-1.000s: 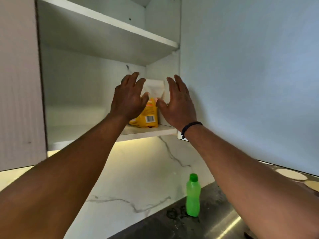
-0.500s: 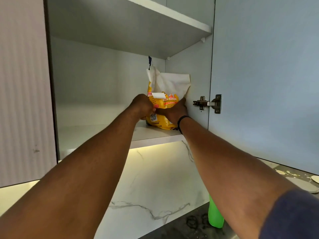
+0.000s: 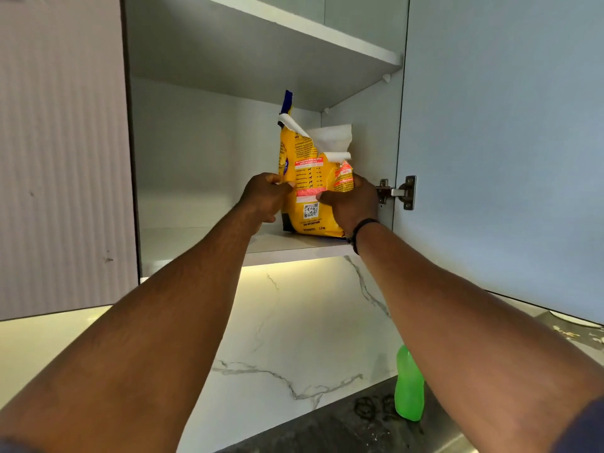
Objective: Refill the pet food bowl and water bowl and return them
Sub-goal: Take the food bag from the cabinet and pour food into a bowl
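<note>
Both hands gripped the yellow food bag on the cupboard shelf: left hand fingers curled around one side, right hand fingers around the other.

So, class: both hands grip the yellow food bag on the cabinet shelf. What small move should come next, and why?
Probably lift the yellow bag slightly and draw it straight out over the shelf edge. The left hand and right hand already clasp its sides, its base seems to rest on the shelf, and its torn top is open, so keeping it upright should avoid spills.
</note>
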